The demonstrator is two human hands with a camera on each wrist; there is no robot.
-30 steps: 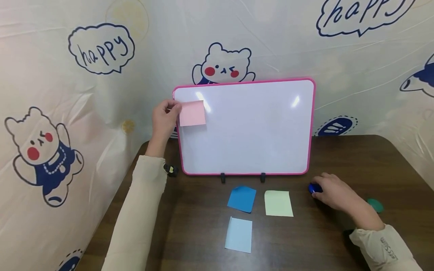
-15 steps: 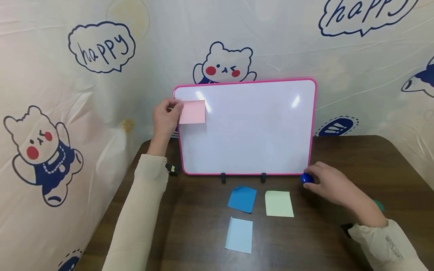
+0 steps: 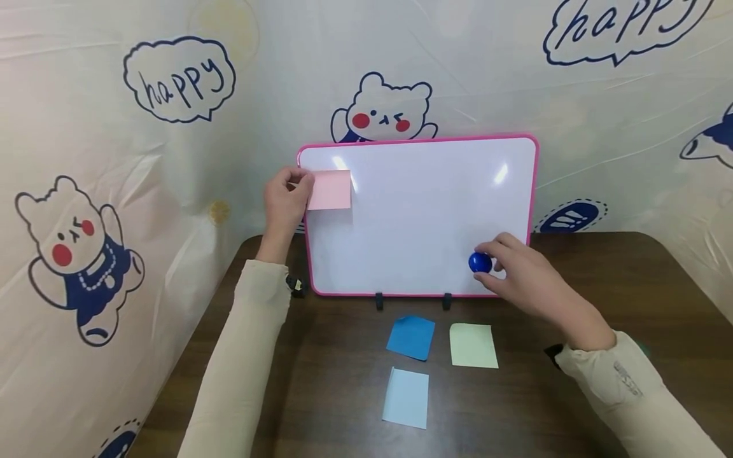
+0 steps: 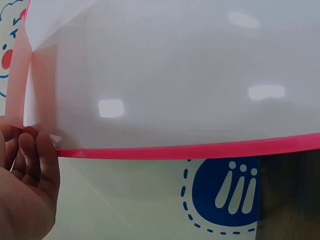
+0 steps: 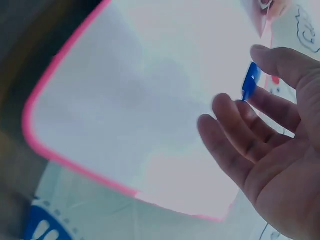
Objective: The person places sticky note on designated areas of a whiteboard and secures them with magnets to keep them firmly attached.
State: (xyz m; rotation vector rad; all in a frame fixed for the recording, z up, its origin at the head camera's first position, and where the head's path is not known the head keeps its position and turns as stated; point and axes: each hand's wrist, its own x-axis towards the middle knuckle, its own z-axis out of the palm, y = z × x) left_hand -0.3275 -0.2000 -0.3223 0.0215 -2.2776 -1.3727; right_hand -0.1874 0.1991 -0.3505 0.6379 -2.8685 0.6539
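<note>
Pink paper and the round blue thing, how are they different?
The pink paper has corners, while the round blue thing has none. The pink paper looks bigger than the round blue thing. The left hand holds the pink paper; the right hand holds the round blue thing. Both are held.

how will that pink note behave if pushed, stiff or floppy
The pink note is probably floppy, since it looks like a thin paper sheet. It is likely light too: the left hand pinches it at just one edge.
</note>
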